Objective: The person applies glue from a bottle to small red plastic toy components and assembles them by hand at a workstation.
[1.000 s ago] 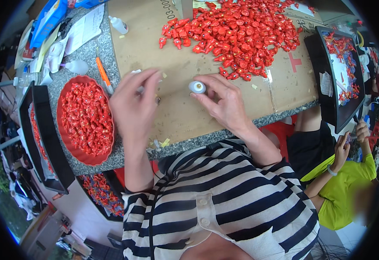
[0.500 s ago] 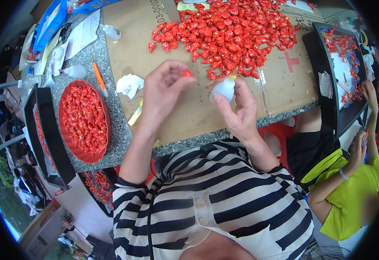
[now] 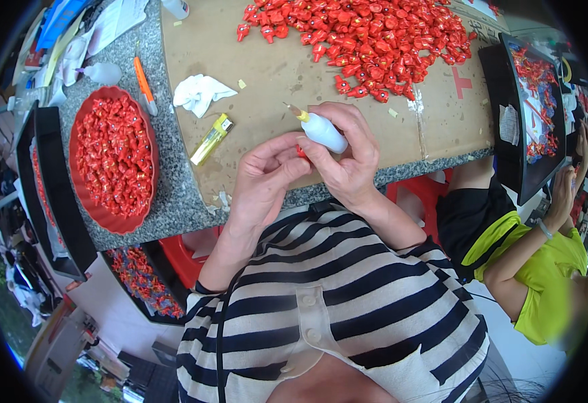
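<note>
My left hand (image 3: 267,176) is closed on a small red plastic piece (image 3: 300,152), mostly hidden by the fingers. In my right hand (image 3: 349,158) is a white squeeze bottle (image 3: 323,131) with a yellow collar and a thin needle tip, tilted up and to the left. The hands meet above the table's near edge, right fingertips close to the red piece. Beyond them lies a large heap of similar red pieces (image 3: 381,40) on the cardboard sheet (image 3: 267,87). A yellow lighter (image 3: 211,139) and a crumpled white tissue (image 3: 201,94) lie left of my hands.
A red scalloped bowl (image 3: 153,168) full of red pieces stands at left, beside an orange pen-like tool (image 3: 144,84) and another squeeze bottle (image 3: 102,72). Black trays stand at left and right (image 3: 492,101). A co-worker in a yellow-green shirt (image 3: 549,282) sits at right.
My hands have come together and nearer my body. The bottle has turned, its tip now pointing up and left. The view has shifted, uncovering the whole lighter.
</note>
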### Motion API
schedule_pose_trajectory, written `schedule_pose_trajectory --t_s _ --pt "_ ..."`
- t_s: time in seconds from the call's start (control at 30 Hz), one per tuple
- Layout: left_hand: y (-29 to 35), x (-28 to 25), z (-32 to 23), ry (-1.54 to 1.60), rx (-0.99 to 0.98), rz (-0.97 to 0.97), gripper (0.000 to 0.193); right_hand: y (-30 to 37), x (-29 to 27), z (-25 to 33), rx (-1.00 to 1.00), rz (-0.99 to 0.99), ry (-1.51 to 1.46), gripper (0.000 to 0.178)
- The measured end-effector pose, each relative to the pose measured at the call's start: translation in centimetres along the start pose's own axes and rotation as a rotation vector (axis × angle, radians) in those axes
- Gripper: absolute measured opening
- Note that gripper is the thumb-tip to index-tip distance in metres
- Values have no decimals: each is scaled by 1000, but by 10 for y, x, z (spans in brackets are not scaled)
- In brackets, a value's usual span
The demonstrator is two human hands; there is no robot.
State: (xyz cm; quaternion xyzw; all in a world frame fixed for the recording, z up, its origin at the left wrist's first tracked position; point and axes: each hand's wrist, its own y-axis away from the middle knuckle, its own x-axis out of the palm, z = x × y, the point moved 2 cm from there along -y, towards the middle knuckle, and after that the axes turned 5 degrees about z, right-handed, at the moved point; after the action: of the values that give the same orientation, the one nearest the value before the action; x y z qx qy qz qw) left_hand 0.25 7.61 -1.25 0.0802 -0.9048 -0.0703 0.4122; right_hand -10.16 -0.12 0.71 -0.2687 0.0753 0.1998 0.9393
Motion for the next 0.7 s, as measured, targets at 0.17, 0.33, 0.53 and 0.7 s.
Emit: schedule_pose_trajectory --t_s 0.17,0.33,0.53,0.7 --pt "1 -4 -4 -33 31 5 32 1 0 -2 238 1 -185 31" --pt "2 -8 0 1 48 -35 28 1 1 0 125 15 -76 31" --pt "4 -9 -4 -262 154 -87 32 5 1 4 112 110 -44 34" --pt "4 -15 -8 -336 159 -135 29 4 -16 12 289 95 -218 34"
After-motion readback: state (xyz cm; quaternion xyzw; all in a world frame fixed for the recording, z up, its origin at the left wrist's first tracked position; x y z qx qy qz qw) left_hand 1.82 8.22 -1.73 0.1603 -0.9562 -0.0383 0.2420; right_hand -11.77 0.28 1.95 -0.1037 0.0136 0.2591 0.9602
